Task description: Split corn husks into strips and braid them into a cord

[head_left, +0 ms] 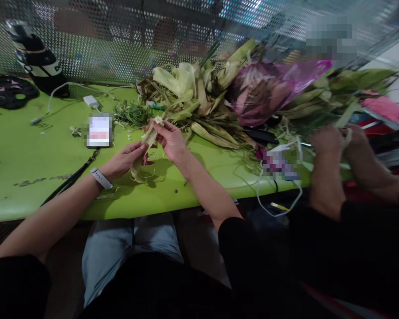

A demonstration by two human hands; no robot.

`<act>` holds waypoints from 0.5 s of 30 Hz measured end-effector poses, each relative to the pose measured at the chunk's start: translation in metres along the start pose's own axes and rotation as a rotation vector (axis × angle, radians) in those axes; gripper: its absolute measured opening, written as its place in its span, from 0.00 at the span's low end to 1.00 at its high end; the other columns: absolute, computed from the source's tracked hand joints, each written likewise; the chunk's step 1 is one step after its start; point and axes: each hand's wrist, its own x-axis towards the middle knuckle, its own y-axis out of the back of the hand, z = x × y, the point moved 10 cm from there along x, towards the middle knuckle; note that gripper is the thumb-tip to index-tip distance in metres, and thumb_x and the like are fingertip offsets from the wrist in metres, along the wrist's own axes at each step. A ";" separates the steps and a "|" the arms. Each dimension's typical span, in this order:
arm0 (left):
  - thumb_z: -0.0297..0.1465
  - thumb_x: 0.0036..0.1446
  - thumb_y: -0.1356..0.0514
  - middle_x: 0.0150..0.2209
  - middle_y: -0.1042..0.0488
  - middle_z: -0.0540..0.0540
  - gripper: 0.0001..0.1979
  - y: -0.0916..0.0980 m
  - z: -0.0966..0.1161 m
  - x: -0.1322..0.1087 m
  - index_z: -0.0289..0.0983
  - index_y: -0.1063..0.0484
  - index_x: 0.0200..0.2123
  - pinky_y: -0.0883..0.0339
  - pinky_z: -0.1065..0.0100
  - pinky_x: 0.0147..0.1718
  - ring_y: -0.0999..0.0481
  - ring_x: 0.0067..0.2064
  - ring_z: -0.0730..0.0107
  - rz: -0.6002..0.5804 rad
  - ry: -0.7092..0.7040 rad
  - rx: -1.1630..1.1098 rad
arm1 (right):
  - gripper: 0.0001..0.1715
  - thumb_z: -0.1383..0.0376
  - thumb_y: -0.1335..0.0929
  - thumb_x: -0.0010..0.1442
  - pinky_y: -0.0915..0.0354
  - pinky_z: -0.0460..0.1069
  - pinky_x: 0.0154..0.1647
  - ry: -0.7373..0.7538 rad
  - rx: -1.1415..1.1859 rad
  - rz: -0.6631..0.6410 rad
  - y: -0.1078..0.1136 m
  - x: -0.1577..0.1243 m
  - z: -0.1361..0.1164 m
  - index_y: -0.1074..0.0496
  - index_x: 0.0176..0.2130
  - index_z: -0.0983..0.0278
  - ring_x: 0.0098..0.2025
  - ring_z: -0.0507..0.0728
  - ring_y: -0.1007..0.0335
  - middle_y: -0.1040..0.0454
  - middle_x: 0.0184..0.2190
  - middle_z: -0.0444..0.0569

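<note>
Between my two hands is a pale strip of corn husk (149, 134), held above the green table. My left hand (128, 158), with a light watch band on the wrist, pinches its lower part, and a loose end hangs below. My right hand (171, 139) closes its fingers on the upper end. Just behind them lies a small heap of thin green shreds (131, 114). A large pile of corn husks (199, 95) spreads behind and to the right of my right hand.
A phone (99, 130) lies left of my hands on the green table (13, 168), near a white charger (91, 102). A black bottle (40, 64) stands at back left. Right, a purple plastic bag (259, 93) rests among husks. Another person's hands (332, 137) work at far right.
</note>
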 end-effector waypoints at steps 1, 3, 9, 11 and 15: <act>0.42 0.63 0.36 0.26 0.29 0.52 0.15 -0.002 0.000 -0.001 0.35 0.23 0.42 0.23 0.63 0.44 0.30 0.27 0.77 -0.017 0.004 0.013 | 0.13 0.57 0.23 0.53 0.25 0.52 0.51 0.019 0.018 0.018 0.004 0.001 -0.005 0.21 0.39 0.59 0.46 0.55 0.20 0.18 0.36 0.44; 0.43 0.62 0.37 0.25 0.32 0.53 0.17 -0.006 0.001 -0.001 0.35 0.22 0.42 0.22 0.62 0.45 0.32 0.27 0.78 -0.051 0.007 0.024 | 0.11 0.59 0.24 0.54 0.26 0.53 0.54 0.054 0.054 0.046 0.011 0.003 -0.014 0.22 0.38 0.58 0.46 0.55 0.20 0.18 0.34 0.43; 0.43 0.62 0.37 0.25 0.37 0.55 0.17 -0.019 0.003 -0.005 0.35 0.23 0.44 0.21 0.58 0.44 0.37 0.26 0.79 -0.173 0.032 0.105 | 0.13 0.57 0.27 0.57 0.29 0.58 0.60 0.138 0.035 0.191 0.049 0.015 -0.038 0.24 0.41 0.60 0.56 0.59 0.23 0.17 0.40 0.46; 0.42 0.63 0.38 0.25 0.37 0.55 0.16 -0.022 0.004 -0.008 0.35 0.23 0.45 0.22 0.58 0.44 0.37 0.25 0.79 -0.215 0.041 0.167 | 0.13 0.57 0.27 0.57 0.30 0.59 0.63 0.187 0.042 0.250 0.064 0.017 -0.048 0.24 0.42 0.60 0.59 0.60 0.26 0.17 0.44 0.48; 0.41 0.62 0.38 0.24 0.34 0.54 0.16 -0.019 0.005 -0.011 0.36 0.22 0.45 0.24 0.64 0.40 0.34 0.26 0.76 -0.314 0.078 0.318 | 0.10 0.59 0.29 0.60 0.31 0.58 0.63 0.256 0.059 0.362 0.091 0.017 -0.069 0.25 0.42 0.60 0.62 0.59 0.28 0.18 0.44 0.48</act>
